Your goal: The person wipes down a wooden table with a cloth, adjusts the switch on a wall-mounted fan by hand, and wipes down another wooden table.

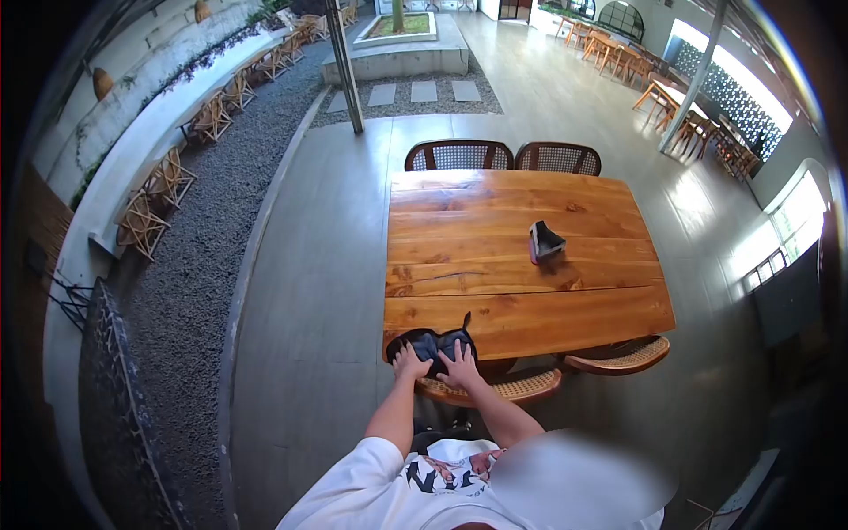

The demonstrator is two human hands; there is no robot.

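A soft black bag [430, 343] lies at the near left corner of the wooden table [512, 208], with a short strap or loop sticking up at its right end. My left hand [410, 364] rests on the bag's left part, fingers stretched over it. On the right part lies my right hand [458, 367], its fingers spread against the dark material. Both hands touch the bag from the near side, and its underside is hidden. Farther back on the tabletop stands a small dark wedge-shaped object [548, 241] with a pale edge; its kind is unclear.
Two cane-backed chairs [459, 155] stand at the table's far side. Near me, cane chairs [620, 356] are tucked against the front edge. A metal post [345, 71] rises beyond the table on the left, by a gravel strip [208, 247].
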